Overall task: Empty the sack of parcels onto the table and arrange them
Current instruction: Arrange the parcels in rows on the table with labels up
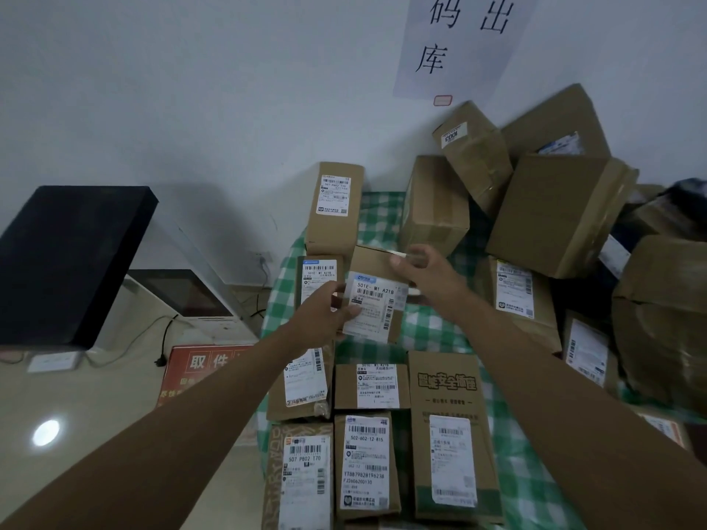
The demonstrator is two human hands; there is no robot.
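Both hands are engaged on a single cardboard parcel [377, 300] held above the middle of the worktop [428, 330], which is covered by a green-and-white checked cloth. The left hand [329, 311] grips the parcel's left edge, thumb lying across its white shipping label; the right hand [424, 271] grasps the far right corner, fingers curled over the top edge. The parcel is tilted, label facing up toward the camera. Directly left of it and partly behind it lies a labelled box [315, 277], and beyond that an upright brown box [334, 206] stands close to the wall [191, 89]. Nearer the camera, five labelled parcels lie flat in tidy rows, among them a long box printed with dark characters [447, 434] and a parcel marked 502-602-12-815 [365, 460]. To the right, an unsorted heap of larger cartons [554, 212] leans against the wall and against one another, several tilted. No sack can be identified with certainty; a dark shape at the far right edge is too unclear to name. A paper notice [459, 40] with handwritten characters is fixed to the wall. Left of the worktop stand a black monitor [69, 262] and a red sign [206, 372] on a pale counter.
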